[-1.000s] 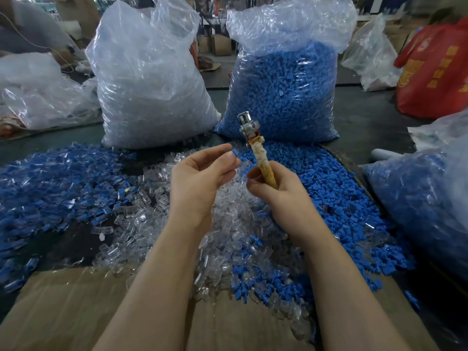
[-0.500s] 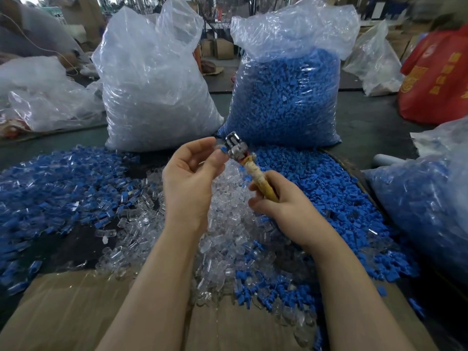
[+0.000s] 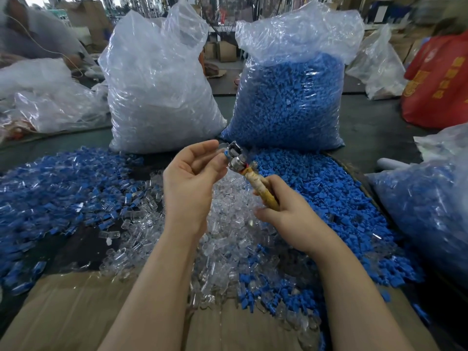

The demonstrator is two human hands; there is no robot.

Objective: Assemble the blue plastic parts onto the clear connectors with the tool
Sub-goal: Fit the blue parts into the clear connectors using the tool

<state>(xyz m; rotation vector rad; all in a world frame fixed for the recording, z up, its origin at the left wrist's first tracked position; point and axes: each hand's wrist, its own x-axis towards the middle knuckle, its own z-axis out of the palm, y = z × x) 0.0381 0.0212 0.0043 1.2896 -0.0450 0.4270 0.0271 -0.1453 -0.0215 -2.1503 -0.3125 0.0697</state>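
- Fingers of your left hand (image 3: 191, 178) pinch a small blue plastic part (image 3: 225, 153) against the tool's metal head
- Your right hand (image 3: 286, 211) grips the tape-wrapped metal-tipped tool (image 3: 249, 173)
- Loose clear plastic connectors (image 3: 228, 239) lie heaped below

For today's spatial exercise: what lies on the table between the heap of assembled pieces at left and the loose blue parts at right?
In the head view, a pile of clear connectors lies there.
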